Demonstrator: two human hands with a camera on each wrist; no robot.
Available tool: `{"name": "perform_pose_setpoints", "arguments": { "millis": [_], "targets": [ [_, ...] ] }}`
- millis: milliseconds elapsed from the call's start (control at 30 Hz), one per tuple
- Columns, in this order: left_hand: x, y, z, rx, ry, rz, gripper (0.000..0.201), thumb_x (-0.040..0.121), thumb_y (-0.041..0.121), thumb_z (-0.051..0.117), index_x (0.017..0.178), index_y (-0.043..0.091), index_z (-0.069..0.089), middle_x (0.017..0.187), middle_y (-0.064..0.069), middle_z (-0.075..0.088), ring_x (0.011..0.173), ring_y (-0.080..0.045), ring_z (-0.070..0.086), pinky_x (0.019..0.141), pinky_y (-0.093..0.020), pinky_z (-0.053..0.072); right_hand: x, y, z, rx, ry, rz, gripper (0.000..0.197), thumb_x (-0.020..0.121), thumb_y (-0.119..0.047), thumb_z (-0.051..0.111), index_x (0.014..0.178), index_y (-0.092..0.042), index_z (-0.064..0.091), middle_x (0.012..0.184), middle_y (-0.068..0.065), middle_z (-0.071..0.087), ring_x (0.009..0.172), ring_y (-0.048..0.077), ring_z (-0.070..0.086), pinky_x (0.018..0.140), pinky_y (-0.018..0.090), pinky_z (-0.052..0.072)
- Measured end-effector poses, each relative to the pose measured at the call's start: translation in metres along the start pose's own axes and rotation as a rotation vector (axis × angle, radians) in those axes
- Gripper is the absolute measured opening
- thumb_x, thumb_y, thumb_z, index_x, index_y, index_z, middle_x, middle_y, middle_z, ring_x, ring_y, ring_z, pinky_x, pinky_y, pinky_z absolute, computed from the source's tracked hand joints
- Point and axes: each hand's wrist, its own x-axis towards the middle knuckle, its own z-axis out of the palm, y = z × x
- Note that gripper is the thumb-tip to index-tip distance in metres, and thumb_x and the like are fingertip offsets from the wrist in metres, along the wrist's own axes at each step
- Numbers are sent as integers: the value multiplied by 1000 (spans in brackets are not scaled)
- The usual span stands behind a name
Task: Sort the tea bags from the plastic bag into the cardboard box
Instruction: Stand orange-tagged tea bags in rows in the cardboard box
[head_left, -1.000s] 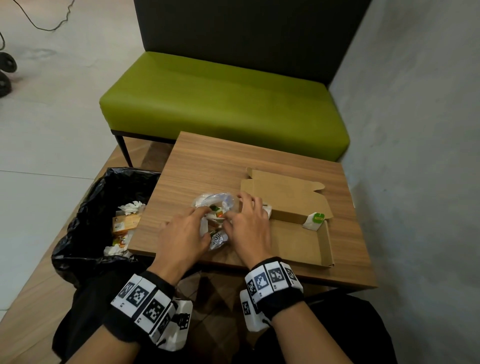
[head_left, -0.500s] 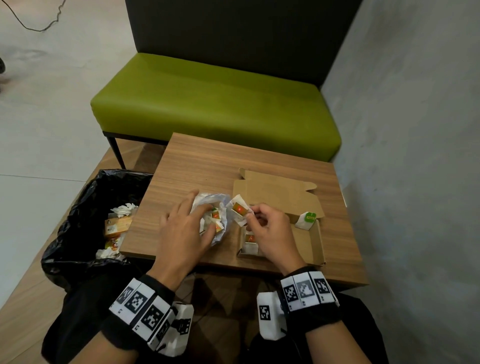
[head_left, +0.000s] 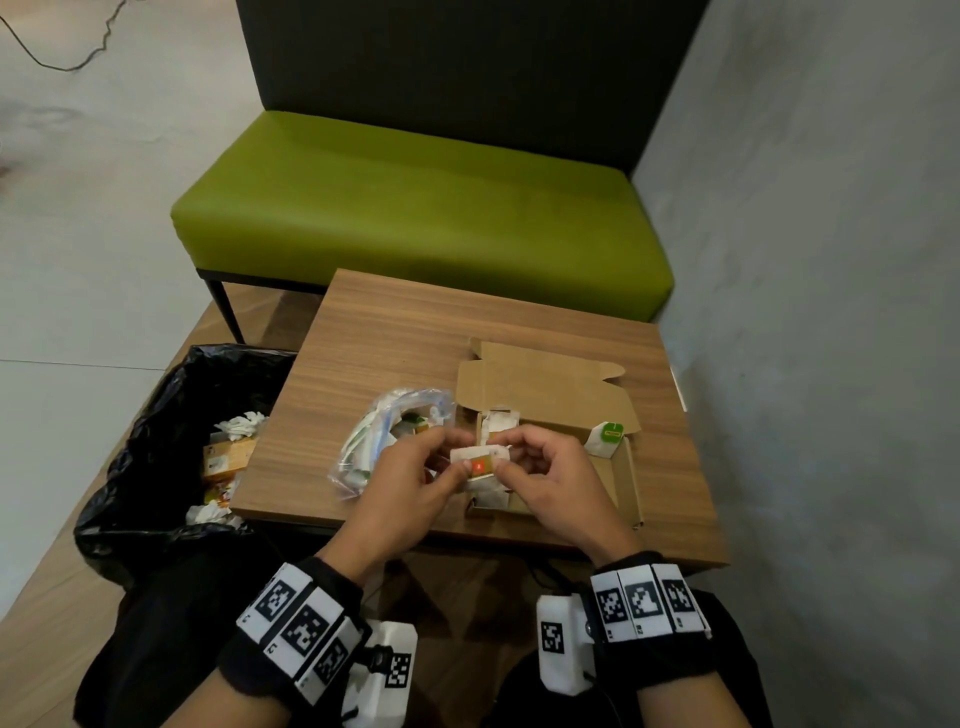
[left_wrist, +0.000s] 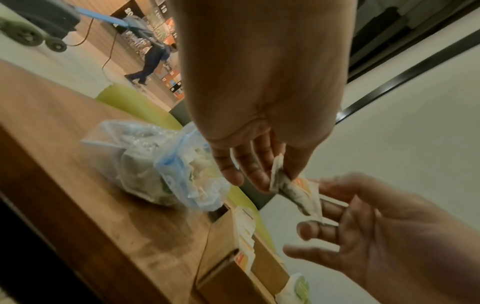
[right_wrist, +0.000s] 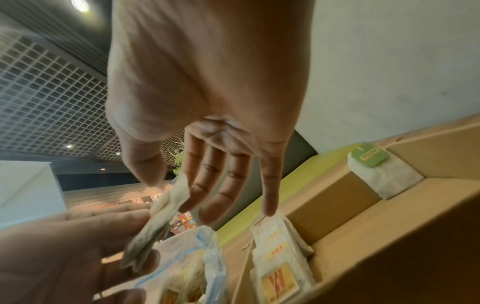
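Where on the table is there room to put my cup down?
The far strip of the table, between the bench and the box, is bare, as is the far left corner. The near middle is crowded: plastic bag, and both hands, left hand and right hand, pinching a tea bag.

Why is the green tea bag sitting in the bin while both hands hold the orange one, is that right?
Not quite. The green tea bag is not in the bin; it leans inside the box, at its far right corner, as the head view shows. The rest holds: the left hand and right hand both pinch the orange tea bag.
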Motion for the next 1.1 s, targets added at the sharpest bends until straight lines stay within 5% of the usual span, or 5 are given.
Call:
{"name": "perform_pose_setpoints", "arguments": {
  "millis": [100, 233, 400, 867, 1100],
  "targets": [
    [-3, -3, 7, -131, 26, -40, 14, 91, 18, 68, 105, 21, 70, 78, 8, 68, 68, 0, 60, 62, -17, 49, -1, 0, 4, 6, 5, -26, 21, 87, -22, 75, 107, -27, 72, 79, -16, 67, 73, 1, 60, 67, 23, 53],
    [-7, -3, 12, -316, 60, -106, 14, 88, 14, 70, 103, 14, 70, 83, -1, 72, 73, -5, 65, 66, -19, 52, 2, 3, 8, 10, 44, -32, 19, 88, -19, 74, 105, -30, 72, 87, -2, 73, 83, 20, 69, 76, 39, 61],
    [-10, -10, 17, -365, 93, -163, 16, 87, 7, 71, 102, 13, 69, 87, -8, 73, 77, -9, 67, 66, -19, 52, 2, 3, 9, 5, 73, -22, 20, 93, -14, 69, 108, -26, 70, 78, -2, 74, 78, 8, 69, 75, 24, 55],
    [-17, -13, 10, 78, 39, 1, 18, 83, 15, 77, 91, 25, 64, 85, 10, 71, 84, 3, 66, 74, -16, 54, 3, -3, 3, -34, 9, 107, 14, 96, -19, 63, 83, -17, 68, 75, -2, 68, 68, 7, 58, 66, 29, 50],
    [-16, -18, 4, 51, 14, 112, 27, 79, 3, 78, 79, 25, 63, 99, 8, 74, 102, 5, 65, 87, -17, 54, -4, 0, -4, 242, 6, 242, 13, 96, -6, 61, 104, -12, 70, 77, 1, 71, 74, 17, 62, 71, 34, 55]
  ]
}}
